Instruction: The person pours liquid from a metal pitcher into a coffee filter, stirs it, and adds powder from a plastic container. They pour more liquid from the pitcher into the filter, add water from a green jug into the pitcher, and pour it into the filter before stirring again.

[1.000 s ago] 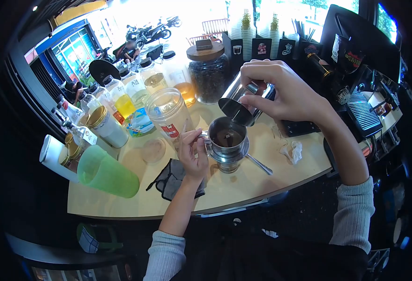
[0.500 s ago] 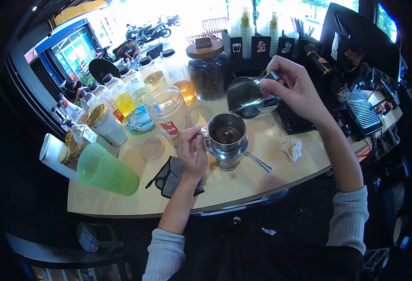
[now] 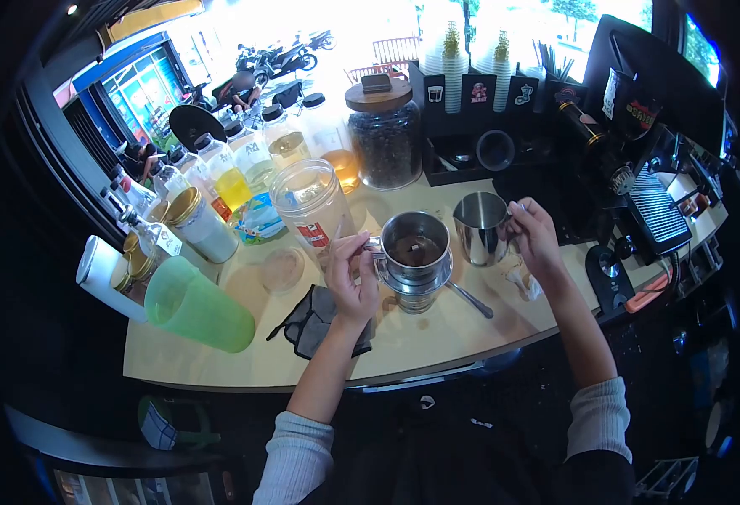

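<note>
My left hand [image 3: 354, 276] pinches the handle of a metal drip filter [image 3: 414, 251], which sits on a small glass [image 3: 415, 302] and holds dark wet contents. To the right, my right hand [image 3: 535, 235] grips the handle of a steel pitcher [image 3: 481, 229], now upright at the counter; whether its base touches the surface is unclear. A spoon [image 3: 473, 301] lies right of the glass. Beside my left wrist is a dark folded cloth [image 3: 317, 321]. An open clear plastic jar [image 3: 312, 206] stands behind my left hand.
A green tumbler [image 3: 199, 305] and several bottles and jars line the left side. A big wooden-lidded jar [image 3: 384, 139] stands at the back beside a black cup organizer [image 3: 477, 126]. Crumpled tissue [image 3: 525, 284] lies at right, near a coffee machine [image 3: 656, 202]. Two people are outside.
The pitcher has gone from tilted above the filter's right side to upright and lower at right, with my right hand moving down. My left hand stays on the filter handle.
</note>
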A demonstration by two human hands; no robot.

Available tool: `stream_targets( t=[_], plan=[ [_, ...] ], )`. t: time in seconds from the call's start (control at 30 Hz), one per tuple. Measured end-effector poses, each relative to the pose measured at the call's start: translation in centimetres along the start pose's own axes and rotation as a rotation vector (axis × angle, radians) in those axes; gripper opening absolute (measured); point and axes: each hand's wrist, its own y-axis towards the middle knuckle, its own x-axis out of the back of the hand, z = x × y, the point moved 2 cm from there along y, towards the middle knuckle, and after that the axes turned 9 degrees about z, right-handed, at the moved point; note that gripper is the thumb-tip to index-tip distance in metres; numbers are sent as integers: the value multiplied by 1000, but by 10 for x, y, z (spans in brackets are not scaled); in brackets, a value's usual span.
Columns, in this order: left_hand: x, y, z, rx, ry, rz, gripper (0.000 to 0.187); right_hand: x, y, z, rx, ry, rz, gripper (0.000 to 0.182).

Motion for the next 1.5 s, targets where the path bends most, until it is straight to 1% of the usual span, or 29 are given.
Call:
stream_targets(
  t=[0.07,0.17,0.23,0.33,0.4,0.47,0.5,0.53,0.6,0.67,0.73,0.77,0.8,0.87,0.9,0.93,1.0,1.03,1.07,1.13,1.17,1.2,1.27,1.3,1.37,1.4,1.47,1.5],
  plan=[
    [0,-1,0,-13,7,1,25,-4,-15,4,3,92,-12,20],
    [0,0,0,-4,-43,-28,26,4,-34,11,42,106,-29,19],
    [1,1,3,-27,-47,-62,31,6,-48,21,89,142,-7,18],
    [7,4,1,-20,-53,-139,33,-9,-70,44,103,132,8,16],
    [11,2,0,-35,-74,-175,31,-21,-79,58,96,163,52,15],
    [20,-1,-6,10,-18,-222,28,-38,-84,71,128,137,131,14],
    [26,-5,-13,13,-59,-249,24,-50,-88,78,95,137,173,14],
    [34,-9,-20,8,-41,-264,24,-64,-88,84,93,142,197,14],
    [55,-15,-38,-51,51,-207,22,-96,-89,87,69,121,280,14],
    [79,-19,-54,-60,111,-240,20,-122,-86,76,9,152,322,15],
    [105,-23,-68,-119,212,-269,19,-150,-81,56,-38,168,346,15],
    [121,-29,-71,-89,264,-272,23,-163,-78,45,-77,195,398,14],
    [134,-34,-76,-84,290,-282,23,-176,-74,32,-73,214,432,14],
    [160,-44,-85,23,364,-463,28,-206,-72,16,-138,284,500,15],
    [173,-52,-83,58,356,-514,34,-220,-70,4,-167,306,474,17],
    [184,-57,-85,57,376,-523,34,-228,-66,-10,-173,314,493,17],
    [203,-74,-82,253,347,-713,44,-241,-60,-40,-209,362,478,18],
    [212,-81,-78,345,363,-684,52,-247,-57,-52,-202,356,461,19],
    [218,-85,-76,353,370,-684,52,-252,-53,-65,-212,360,462,19],
    [228,-87,-68,496,104,-673,53,-258,-49,-86,-166,316,444,19],
    [239,-91,-55,522,100,-606,53,-260,-51,-93,-166,315,444,19],
    [248,-87,-50,513,98,-606,53,-261,-52,-98,-166,311,421,20],
    [259,-76,-37,522,-63,-563,48,-266,-51,-101,-160,299,374,20],
    [263,-70,-33,530,-144,-539,47,-269,-54,-96,-187,204,316,24],
    [269,-59,-24,554,-304,-485,45,-260,-52,-111,-149,183,320,24],
    [273,-52,-21,552,-308,-480,45,-258,-51,-114,-117,167,324,23],
    [278,-38,-15,487,-556,-475,42,-254,-50,-118,-103,164,318,23],
    [280,-31,-16,489,-560,-466,42,-254,-50,-115,-85,120,319,23]
  ],
)
